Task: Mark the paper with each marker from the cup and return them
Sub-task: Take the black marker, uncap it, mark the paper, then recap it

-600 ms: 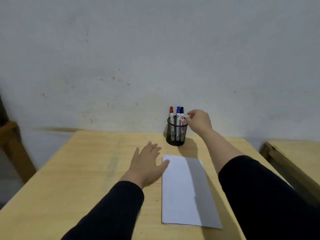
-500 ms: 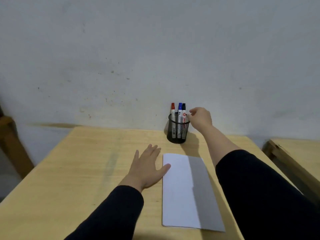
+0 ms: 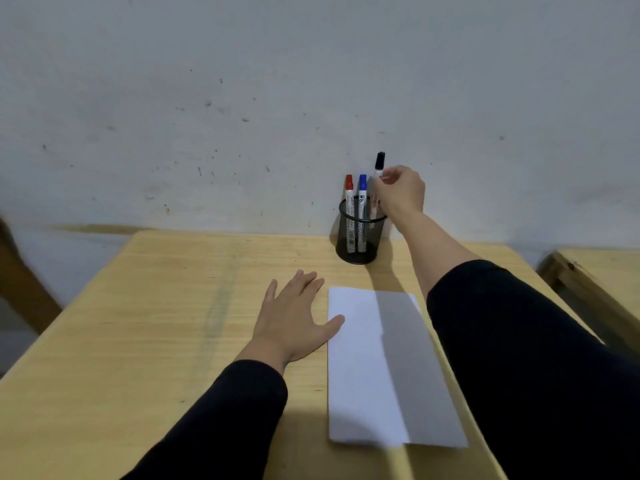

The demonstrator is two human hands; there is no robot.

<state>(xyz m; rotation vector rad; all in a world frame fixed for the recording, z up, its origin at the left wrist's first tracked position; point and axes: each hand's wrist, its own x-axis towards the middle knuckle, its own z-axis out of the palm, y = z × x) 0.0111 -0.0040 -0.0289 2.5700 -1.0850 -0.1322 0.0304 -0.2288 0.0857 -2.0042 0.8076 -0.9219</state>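
A black mesh cup (image 3: 360, 237) stands at the far side of the wooden table (image 3: 156, 323), near the wall. A red-capped marker (image 3: 349, 188) and a blue-capped marker (image 3: 362, 188) stand upright in it. My right hand (image 3: 401, 192) pinches the black-capped marker (image 3: 380, 162), raised partly out of the cup; its lower end still reaches below the rim. My left hand (image 3: 294, 317) lies flat, fingers spread, on the table, thumb touching the left edge of the white paper (image 3: 360, 368). The paper's right half lies in my arm's shadow.
A stained grey wall (image 3: 242, 98) rises just behind the table. Another wooden table's corner (image 3: 595, 271) shows at the right edge. A wooden piece (image 3: 20, 282) leans at the far left.
My right hand has closed on the black marker and lifted it upward, so its cap now stands well above the red and blue caps. My left hand has stayed flat.
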